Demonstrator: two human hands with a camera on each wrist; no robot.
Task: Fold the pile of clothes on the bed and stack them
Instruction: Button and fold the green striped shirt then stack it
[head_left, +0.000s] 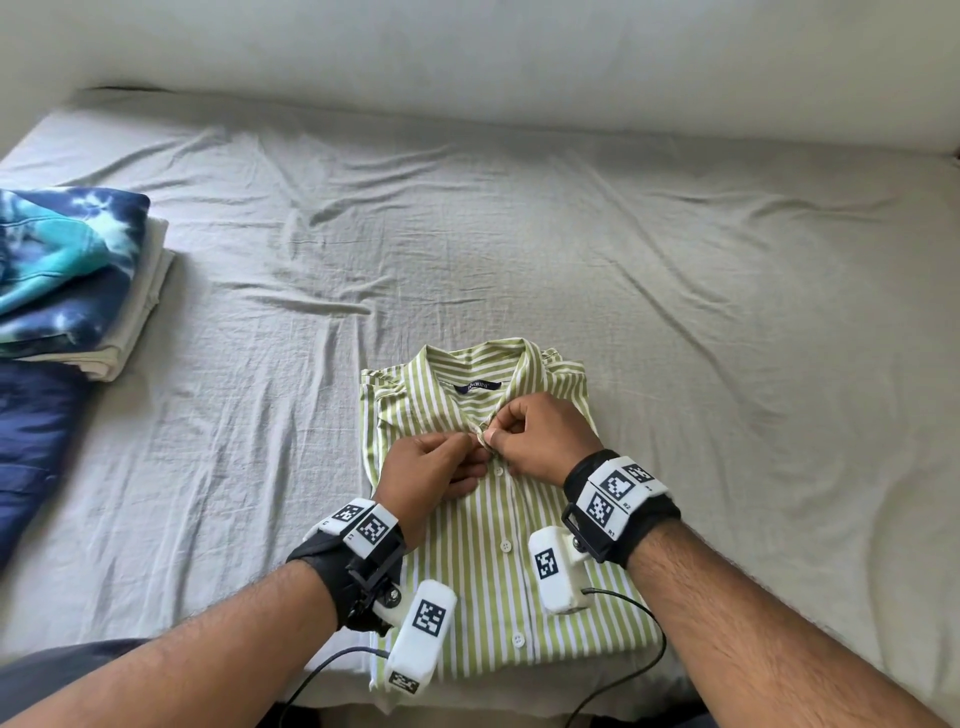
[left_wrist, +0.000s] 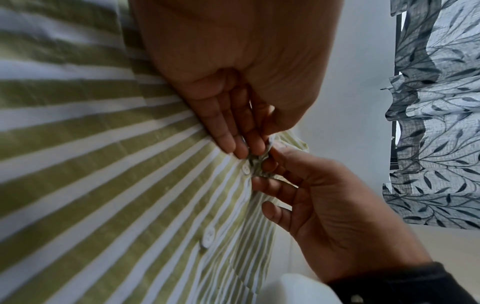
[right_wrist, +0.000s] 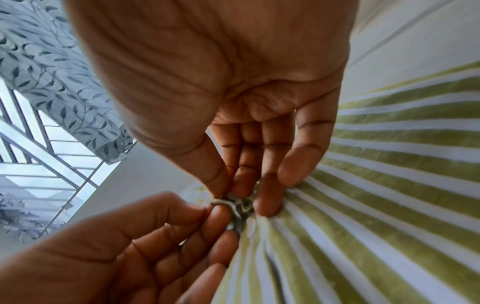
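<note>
Your green-and-white striped shirt (head_left: 483, 545) lies flat and folded on the grey bed sheet (head_left: 519, 234), collar away from you, its button placket running up the middle toward your hands. Both hands meet at the top of that placket, just below the collar. Your left hand (head_left: 431, 478) rests on the shirt to the left of the placket, thumb and forefinger pinching a bunched bit of the shirt's edge; the other fingers lie curled against the cloth. Your right hand (head_left: 540, 441) sits just right of the placket, touching the left hand, its thumb and fingers pinching the same small bunch of fabric. In the wrist views the pinched cloth (right_wrist: 233, 205) is crumpled between the fingertips of both hands, with a white button (left_wrist: 245, 169) right beside it on the shirt. Whether that button is through its hole, you cannot tell from here.

Well to the left of the shirt, a stack of folded clothes (head_left: 78, 280) sits on the sheet, a blue tie-dye piece on top of pale ones, with a dark blue garment (head_left: 31, 447) touching its near side.
</note>
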